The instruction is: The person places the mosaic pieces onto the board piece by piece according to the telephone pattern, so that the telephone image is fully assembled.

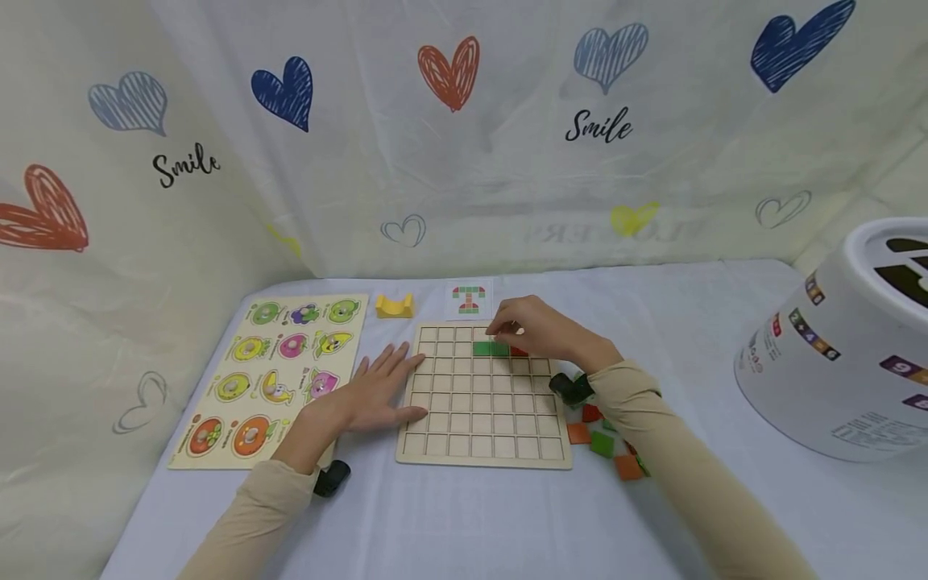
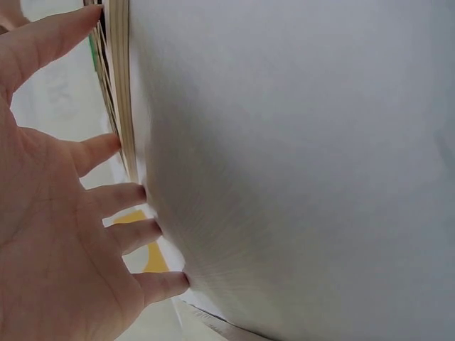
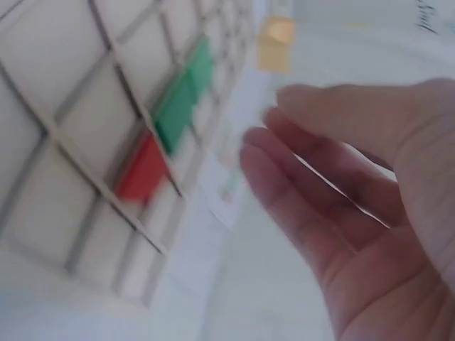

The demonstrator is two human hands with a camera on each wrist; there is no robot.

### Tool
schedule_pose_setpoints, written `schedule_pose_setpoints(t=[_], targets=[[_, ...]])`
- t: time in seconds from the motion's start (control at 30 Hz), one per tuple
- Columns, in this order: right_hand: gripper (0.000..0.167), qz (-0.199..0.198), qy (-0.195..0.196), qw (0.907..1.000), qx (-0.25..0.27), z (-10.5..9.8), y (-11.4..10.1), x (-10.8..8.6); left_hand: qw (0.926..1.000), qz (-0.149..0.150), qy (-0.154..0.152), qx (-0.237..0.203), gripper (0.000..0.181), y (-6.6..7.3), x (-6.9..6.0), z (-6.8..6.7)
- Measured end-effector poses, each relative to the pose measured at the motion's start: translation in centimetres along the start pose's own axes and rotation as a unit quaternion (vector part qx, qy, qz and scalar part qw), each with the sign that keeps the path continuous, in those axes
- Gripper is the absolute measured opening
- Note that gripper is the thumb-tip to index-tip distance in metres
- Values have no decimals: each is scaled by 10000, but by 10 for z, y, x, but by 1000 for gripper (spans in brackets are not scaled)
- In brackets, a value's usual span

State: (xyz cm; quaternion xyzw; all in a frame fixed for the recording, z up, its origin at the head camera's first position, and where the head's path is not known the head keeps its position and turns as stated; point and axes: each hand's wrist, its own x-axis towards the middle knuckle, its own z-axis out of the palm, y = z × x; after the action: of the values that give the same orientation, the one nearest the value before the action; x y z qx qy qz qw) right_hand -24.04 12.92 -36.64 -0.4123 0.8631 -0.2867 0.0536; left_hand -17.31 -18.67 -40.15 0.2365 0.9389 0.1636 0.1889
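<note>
A wooden grid board lies flat on the white table. Two green tiles sit side by side in one of its rows, and a red tile adjoins them. Over that row hovers my right hand; its fingers are bent and its thumb is near the fingertips, with nothing visible between them in the right wrist view. My left hand is spread out at the board's left side, thumb and index finger touching the edge. A small card with a red and green tile pattern lies behind the board.
Loose red, orange and green tiles lie right of the board, partly under my right forearm. A fruit puzzle board lies at left. Behind stands a yellow notched block. A large white tub occupies the right side.
</note>
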Motion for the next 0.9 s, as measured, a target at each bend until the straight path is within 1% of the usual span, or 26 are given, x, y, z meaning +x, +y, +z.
schedule_pose_setpoints(t=[0.1, 0.23, 0.33, 0.4, 0.5, 0.57, 0.67, 0.9], targets=[[12, 161, -79, 9998, 36, -14, -5, -16, 10000, 14, 3, 11, 91, 0, 0, 0], [12, 326, -402, 9986, -124, -23, -8, -36, 10000, 12, -6, -2, 91, -1, 0, 0], [13, 389, -765, 9961, -225, -23, -9, -51, 10000, 7, -21, 4, 92, -1, -1, 0], [14, 504, -996, 9935, -231, -21, -10, -60, 10000, -4, -19, 16, 91, -1, -1, 0], [17, 733, -1203, 9898, -231, -17, -10, -74, 10000, -1, 5, 10, 91, -2, -1, -1], [19, 833, -1241, 9884, -255, -15, -9, -81, 10000, -6, 5, 5, 91, -1, -1, -1], [23, 862, -1195, 9887, -258, -11, -7, -89, 10000, -8, -19, -12, 91, -1, -1, -1], [30, 970, -1084, 9892, -150, -6, -2, -97, 10000, 42, 18, -8, 91, 0, -2, 0]])
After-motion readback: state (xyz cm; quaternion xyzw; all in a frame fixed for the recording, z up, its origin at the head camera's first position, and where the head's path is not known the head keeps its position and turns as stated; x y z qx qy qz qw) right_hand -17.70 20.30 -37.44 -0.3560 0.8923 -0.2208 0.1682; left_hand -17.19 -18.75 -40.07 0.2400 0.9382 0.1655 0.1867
